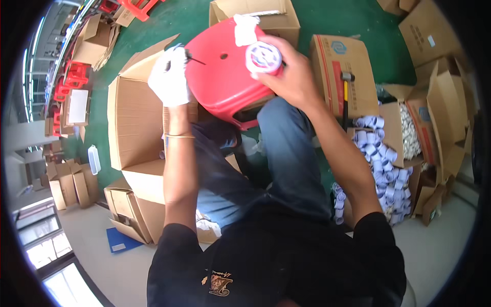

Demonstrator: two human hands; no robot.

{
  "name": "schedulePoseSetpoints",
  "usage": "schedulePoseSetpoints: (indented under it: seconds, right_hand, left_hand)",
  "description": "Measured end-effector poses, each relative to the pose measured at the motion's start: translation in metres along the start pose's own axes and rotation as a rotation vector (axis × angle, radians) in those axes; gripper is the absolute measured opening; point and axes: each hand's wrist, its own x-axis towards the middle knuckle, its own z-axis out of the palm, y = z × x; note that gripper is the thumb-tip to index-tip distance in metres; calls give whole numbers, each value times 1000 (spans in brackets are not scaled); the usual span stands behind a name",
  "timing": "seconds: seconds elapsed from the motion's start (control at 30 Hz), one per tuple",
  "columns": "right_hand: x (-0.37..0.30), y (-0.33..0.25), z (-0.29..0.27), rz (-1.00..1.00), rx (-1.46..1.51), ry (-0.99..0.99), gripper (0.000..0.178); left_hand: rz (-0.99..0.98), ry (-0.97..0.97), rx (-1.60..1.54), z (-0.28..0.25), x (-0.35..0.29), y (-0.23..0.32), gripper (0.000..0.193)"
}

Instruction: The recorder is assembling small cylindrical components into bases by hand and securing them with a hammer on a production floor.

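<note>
Over a red plastic stool (pixel 212 87) between my knees, both hands are raised. My right hand (pixel 298 74) is bare and grips a short, round, pale purple plastic fitting (pixel 263 57). The fitting's spoked, wheel-like end faces up, slightly blurred. In a white glove, my left hand (pixel 171 79) is closed on a thin dark pointed tool (pixel 196 60), which sticks out toward the stool; its exact kind is unclear. Tool and fitting are apart. A crumpled white cloth or glove (pixel 246 30) lies at the stool's far edge, just beyond the fitting.
An open cardboard box (pixel 135 120) stands at my left. On the right, a hammer (pixel 346 92) rests against a closed carton (pixel 327 66). Nearer lies a heap of pale purple pipe fittings (pixel 381 163), beside an open box of small white pieces (pixel 410 133).
</note>
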Motion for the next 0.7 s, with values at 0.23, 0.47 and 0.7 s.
schedulePoseSetpoints:
  seconds: [0.23, 0.47, 0.7]
  right_hand:
    - [67, 98, 99, -112, -189, -222, 61]
    - [65, 105, 112, -85, -206, -238, 65]
    - [65, 105, 110, -82, -198, -223, 65]
  left_hand:
    - [-151, 88, -125, 21, 13, -31, 15]
    - [-141, 80, -118, 26, 16, -43, 17]
    - [-171, 29, -147, 44, 12, -39, 16]
